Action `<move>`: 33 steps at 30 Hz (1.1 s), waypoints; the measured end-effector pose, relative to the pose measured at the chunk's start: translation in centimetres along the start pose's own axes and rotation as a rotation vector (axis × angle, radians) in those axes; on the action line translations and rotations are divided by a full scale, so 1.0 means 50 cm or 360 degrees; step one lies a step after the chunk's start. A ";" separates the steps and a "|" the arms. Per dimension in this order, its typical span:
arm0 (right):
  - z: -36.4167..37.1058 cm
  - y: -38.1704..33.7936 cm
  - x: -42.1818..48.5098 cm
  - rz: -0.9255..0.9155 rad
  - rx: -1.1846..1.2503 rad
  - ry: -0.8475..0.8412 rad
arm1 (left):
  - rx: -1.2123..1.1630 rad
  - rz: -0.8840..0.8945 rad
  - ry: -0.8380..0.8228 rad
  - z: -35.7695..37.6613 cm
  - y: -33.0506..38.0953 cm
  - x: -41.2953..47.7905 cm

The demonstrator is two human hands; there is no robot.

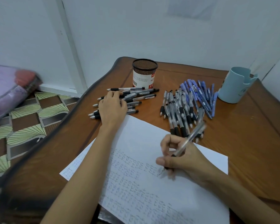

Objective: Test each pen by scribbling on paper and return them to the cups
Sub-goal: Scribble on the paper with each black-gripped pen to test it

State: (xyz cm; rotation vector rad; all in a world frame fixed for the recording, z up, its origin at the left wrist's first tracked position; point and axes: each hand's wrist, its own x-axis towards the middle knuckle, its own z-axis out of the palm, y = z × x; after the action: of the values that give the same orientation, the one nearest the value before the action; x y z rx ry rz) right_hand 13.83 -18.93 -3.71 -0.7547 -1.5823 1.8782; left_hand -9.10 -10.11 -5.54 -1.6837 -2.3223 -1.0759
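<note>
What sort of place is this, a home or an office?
Most likely a room in a home, not an office. The wooden table sits in a corner of plain white walls, a patterned floor mat lies beside it, and a bundle wrapped in plastic, perhaps bedding, rests there.

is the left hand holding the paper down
No, the left hand rests on the black pens beside the paper.
</note>
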 end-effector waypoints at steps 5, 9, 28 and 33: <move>0.018 0.012 -0.002 -0.0175 -0.0301 0.0212 | -0.0004 0.0005 -0.0011 -0.002 0.002 -0.001; 0.026 0.024 0.004 -0.0266 -0.0337 0.0340 | 0.0004 0.0001 -0.0028 -0.005 0.003 -0.001; 0.023 0.032 0.010 -0.0301 -0.0565 0.0560 | -0.0012 0.0004 -0.0021 -0.001 -0.001 0.000; 0.022 0.033 0.011 -0.0319 -0.0536 0.0542 | -0.0011 0.0023 -0.0014 0.000 -0.001 0.000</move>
State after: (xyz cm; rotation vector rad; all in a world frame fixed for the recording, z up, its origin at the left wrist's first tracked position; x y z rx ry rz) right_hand 12.56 -19.49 -5.24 -0.9606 -1.6944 1.2782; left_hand -9.14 -10.12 -5.55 -1.7088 -2.3107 -1.0772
